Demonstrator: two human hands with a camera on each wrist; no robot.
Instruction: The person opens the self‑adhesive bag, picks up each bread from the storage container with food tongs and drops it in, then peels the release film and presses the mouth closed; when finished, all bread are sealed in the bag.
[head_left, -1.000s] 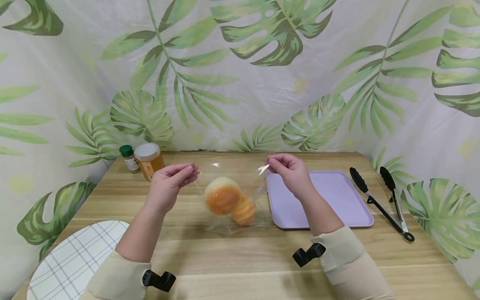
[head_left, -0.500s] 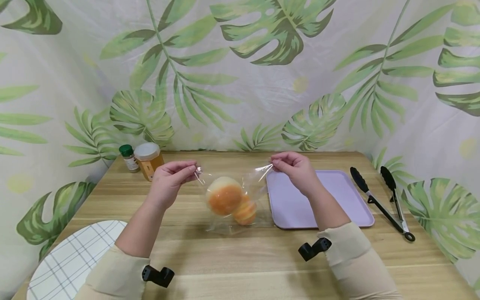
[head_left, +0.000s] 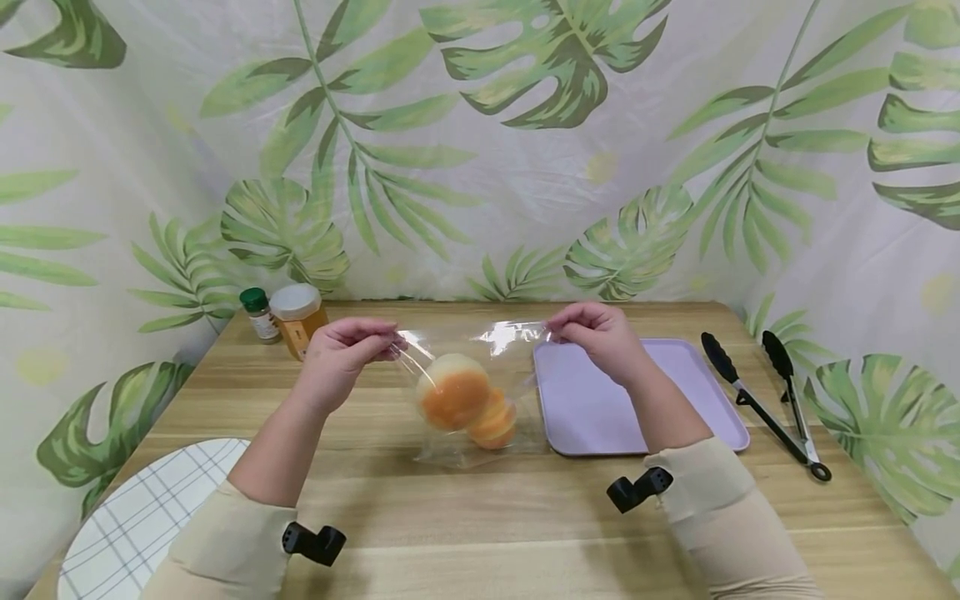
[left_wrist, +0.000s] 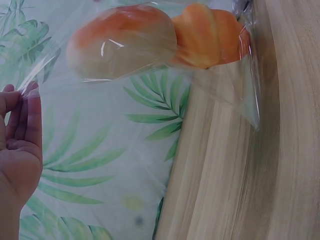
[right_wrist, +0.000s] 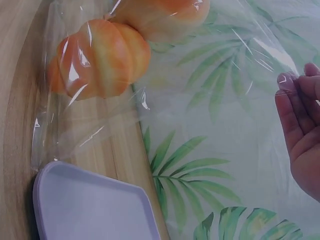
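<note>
A clear plastic bag (head_left: 450,454) is stretched by its top edge between two hands. Inside it are a round bun (head_left: 454,393) with a browned top and a smaller ridged bread roll (head_left: 493,423), the roll lower and to the right. My left hand (head_left: 347,358) pinches the top left corner between thumb and fingers. At the top right corner, my right hand (head_left: 600,340) pinches the film the same way. In the left wrist view the bun (left_wrist: 122,42) and the ridged roll (left_wrist: 207,37) lie side by side in the bag.
Behind the right forearm lies a lilac tray (head_left: 592,408), with black-tipped tongs (head_left: 772,425) to its right. A honey-coloured jar (head_left: 298,321) and a green-capped bottle (head_left: 259,317) stand at the back left. A round checked mat (head_left: 150,517) lies front left on the wooden table (head_left: 465,525).
My right hand has shifted slightly right, away from the left hand, pulling the bag's top edge taut. The bag with both breads has drifted a little to the right.
</note>
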